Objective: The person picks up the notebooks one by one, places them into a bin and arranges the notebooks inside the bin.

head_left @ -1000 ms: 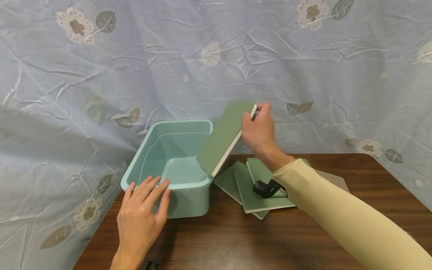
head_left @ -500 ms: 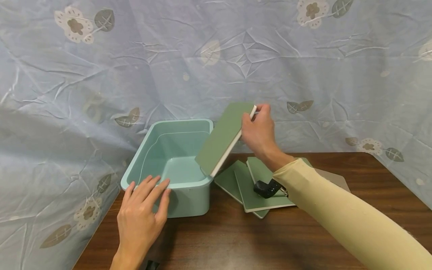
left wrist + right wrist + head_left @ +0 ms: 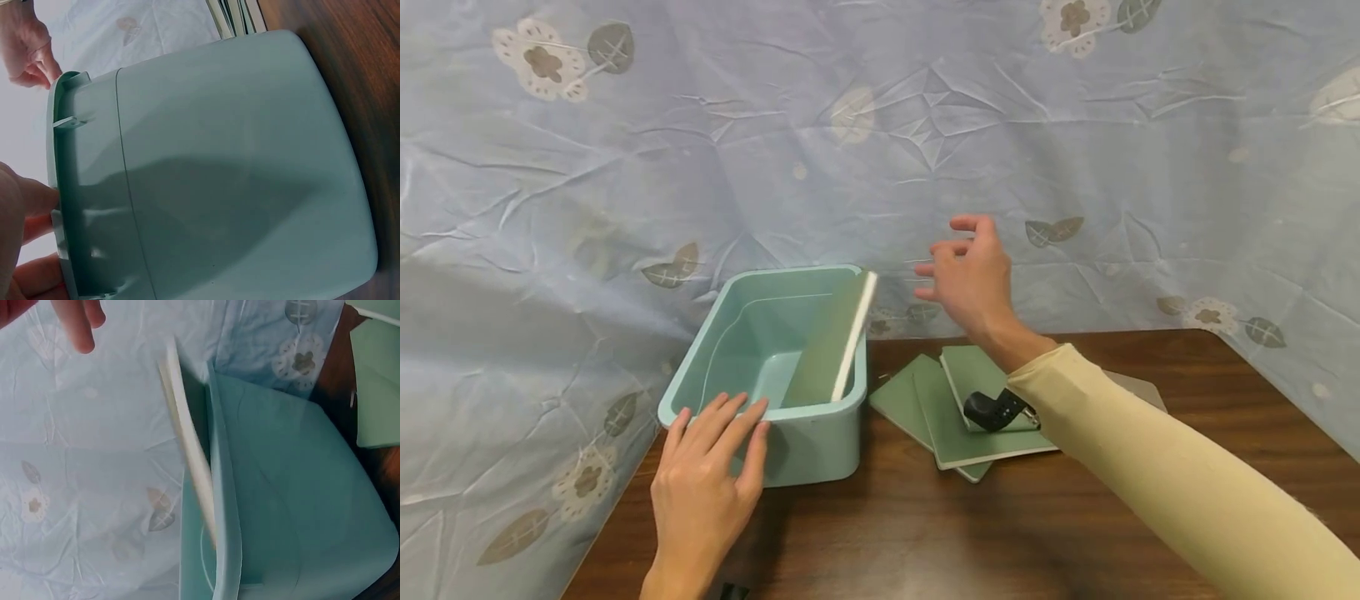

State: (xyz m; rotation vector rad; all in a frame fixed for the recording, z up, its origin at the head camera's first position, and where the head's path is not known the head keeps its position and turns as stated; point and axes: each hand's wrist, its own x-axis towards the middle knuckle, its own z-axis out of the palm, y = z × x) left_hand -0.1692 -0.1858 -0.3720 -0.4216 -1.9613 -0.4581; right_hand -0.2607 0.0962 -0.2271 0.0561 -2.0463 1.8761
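A green notebook (image 3: pixel 827 346) with white page edges leans tilted inside the light teal plastic bin (image 3: pixel 808 450), against its right wall, one corner above the rim. In the right wrist view the notebook (image 3: pixel 190 444) slants beside the bin's rim. My right hand (image 3: pixel 973 279) hovers right of the bin, fingers spread and apart from the notebook. My left hand (image 3: pixel 703 487) rests its fingertips on the bin's near rim; in the left wrist view its fingers (image 3: pixel 37 275) touch the rim's edge.
Several green notebooks (image 3: pixel 925 408) lie in a loose, overlapping pile on the brown wooden table (image 3: pixel 880 542), right of the bin. A wrist camera (image 3: pixel 992 411) on my right wrist hides part of them. A wrinkled floral cloth (image 3: pixel 760 167) hangs behind.
My right hand has let go of the notebook, which has dropped into the bin. Its fingers have spread. The left hand stays at the bin's rim.
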